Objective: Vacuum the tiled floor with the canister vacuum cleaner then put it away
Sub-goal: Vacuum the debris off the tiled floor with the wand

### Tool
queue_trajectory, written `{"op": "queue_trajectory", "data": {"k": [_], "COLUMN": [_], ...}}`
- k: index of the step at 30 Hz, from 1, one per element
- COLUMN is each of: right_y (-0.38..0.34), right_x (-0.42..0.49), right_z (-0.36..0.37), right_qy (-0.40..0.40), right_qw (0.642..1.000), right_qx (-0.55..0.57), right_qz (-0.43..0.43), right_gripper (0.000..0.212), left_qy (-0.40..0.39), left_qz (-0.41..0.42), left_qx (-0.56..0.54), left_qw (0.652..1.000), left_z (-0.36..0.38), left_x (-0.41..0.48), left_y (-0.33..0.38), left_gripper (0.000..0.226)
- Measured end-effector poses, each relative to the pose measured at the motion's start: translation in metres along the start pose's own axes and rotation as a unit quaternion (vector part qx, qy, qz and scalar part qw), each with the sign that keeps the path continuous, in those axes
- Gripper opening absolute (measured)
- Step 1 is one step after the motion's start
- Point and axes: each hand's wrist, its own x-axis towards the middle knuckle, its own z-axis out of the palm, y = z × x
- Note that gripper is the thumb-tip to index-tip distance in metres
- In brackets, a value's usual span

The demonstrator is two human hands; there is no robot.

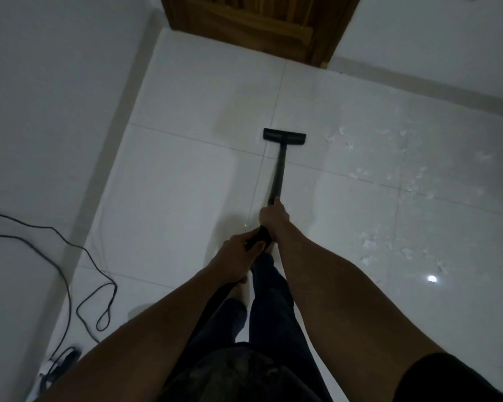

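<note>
The wand (278,172) is being gripped in the curled fingers of left hand (235,256) and right hand (273,217), its floor head (284,136) well ahead of them, so scraps (389,175) to their right risk being bypassed.

Bare forearms out of short sleeves, black sleeve (447,378) showing on the right, dark blue trousers (270,300) on both legs, dark mottled shirt front (238,369) below.

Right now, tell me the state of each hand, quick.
Left hand: closed, gripping the black vacuum handle.
Right hand: closed, gripping the wand just ahead of the left.
</note>
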Motion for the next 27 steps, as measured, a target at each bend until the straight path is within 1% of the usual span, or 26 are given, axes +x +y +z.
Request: {"op": "queue_trajectory", "data": {"k": [9, 14, 18, 22, 27], "right_y": [-0.072, -0.11, -0.147, -0.181, -0.226], "right_x": [0.053, 0.091, 0.124, 0.154, 0.199], "right_z": [-0.045, -0.072, -0.087, -0.092, -0.09], "right_qy": [-0.014, -0.023, -0.033, -0.047, -0.059], "right_qw": [0.999, 0.999, 0.999, 0.998, 0.997], "right_qx": [0.038, 0.047, 0.029, 0.025, 0.02], "right_qz": [0.005, 0.009, -0.011, -0.016, -0.045], "right_gripper": [0.069, 0.069, 0.07, 0.069, 0.067], "left_qy": [-0.005, 0.011, 0.029, 0.056, 0.069], "left_qz": [-0.026, -0.005, 0.001, -0.026, -0.068], "left_qx": [-0.024, -0.001, -0.018, -0.016, -0.052], "left_qw": [0.999, 1.0, 0.999, 0.998, 0.994], "left_z": [-0.024, -0.033, -0.043, -0.054, -0.077], "left_x": [0.076, 0.125, 0.165, 0.204, 0.252], "left_y": [0.058, 0.087, 0.105, 0.113, 0.128], "left_gripper": [0.044, 0.046, 0.047, 0.047, 0.047]}}
